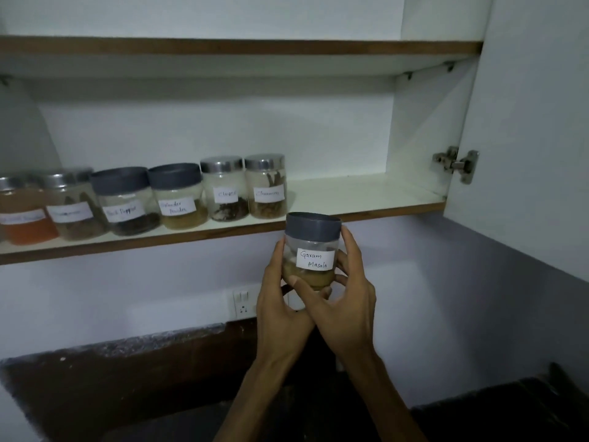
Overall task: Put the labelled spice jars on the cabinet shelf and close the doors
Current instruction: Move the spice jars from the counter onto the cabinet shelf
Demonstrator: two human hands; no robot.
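A clear jar with a grey lid, labelled Garam Masala (314, 250), hangs just below the front edge of the cabinet shelf (366, 196). My left hand (280, 301) wraps its left side and base, and my right hand (347, 298) grips its right side. On the shelf stands a row of several labelled jars: cinnamon (267, 186) at the right end, then cloves (224, 189), coriander powder (178, 197), black pepper (126, 202) and others further left.
The right cabinet door (526, 122) stands open, its hinge (455, 164) showing. Bare shelf lies right of the cinnamon jar. An upper shelf (223, 46) runs above. A wall socket (243, 303) sits below, over a dark countertop (127, 378).
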